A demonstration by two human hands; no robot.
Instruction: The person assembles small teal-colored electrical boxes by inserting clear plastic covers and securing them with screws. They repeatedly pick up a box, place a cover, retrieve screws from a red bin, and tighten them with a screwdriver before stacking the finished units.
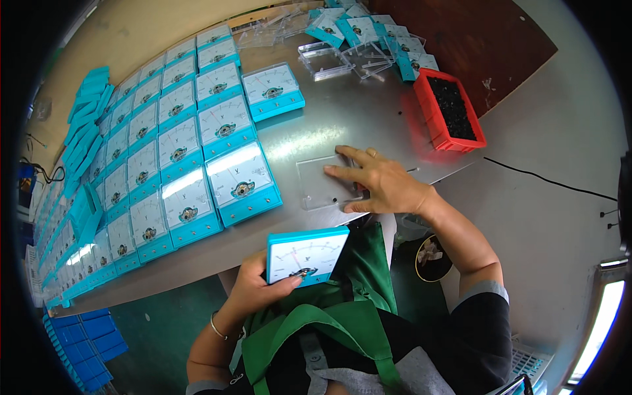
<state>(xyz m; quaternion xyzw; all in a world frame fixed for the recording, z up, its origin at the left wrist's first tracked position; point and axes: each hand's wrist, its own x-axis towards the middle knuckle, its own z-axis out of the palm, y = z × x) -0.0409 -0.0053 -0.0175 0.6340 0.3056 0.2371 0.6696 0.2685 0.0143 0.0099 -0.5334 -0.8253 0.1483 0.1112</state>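
Meter [316,253] in left hand [253,283]; right hand [385,183] splayed over clear cover [316,184].

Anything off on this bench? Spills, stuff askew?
Slightly: a small black piece lies loose on the table, apart from the red bin of black bits; possibly a spill. At the left, teal parts are heaped aslant on the meter rows, unlike the neat ranks beside them. No obvious damage.

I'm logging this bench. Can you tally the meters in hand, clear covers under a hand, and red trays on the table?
Meter: 1, in the left hand
Clear cover: 1, under the right hand
Red tray: 1
Total: 3
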